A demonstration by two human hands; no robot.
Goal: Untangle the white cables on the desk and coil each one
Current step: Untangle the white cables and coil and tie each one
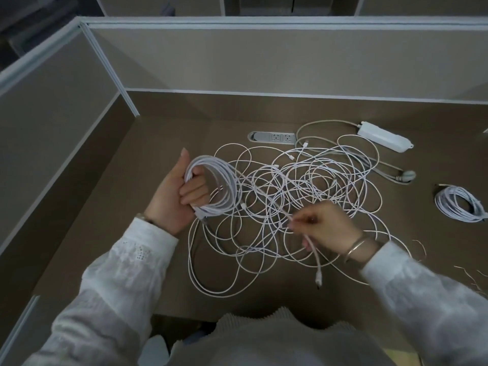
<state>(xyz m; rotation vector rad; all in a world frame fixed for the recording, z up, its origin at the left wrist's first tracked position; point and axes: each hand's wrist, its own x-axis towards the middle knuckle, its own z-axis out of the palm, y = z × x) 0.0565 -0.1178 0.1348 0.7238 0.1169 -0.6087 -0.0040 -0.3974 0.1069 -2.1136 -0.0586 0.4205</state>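
**Cable sort: L hand on coil, R hand on loose strand**

Your left hand has its fingers curled through a round coil of thin white cable, several turns thick, thumb up, coil raised at the tangle's left edge. Your right hand pinches one strand btwn fingertips; it runs taut, up-left, to the coil. Its free end w/ small plug dangles below that hand.

Tangle: many loose white loops, braided-looking, spread flat on the matte brown desk, between and beyond both hands.

Finished coil: flat, far right, well apart from tangle.

Also: white oblong power strip w/ thick cord, back right; silver oval desk socket just behind tangle.
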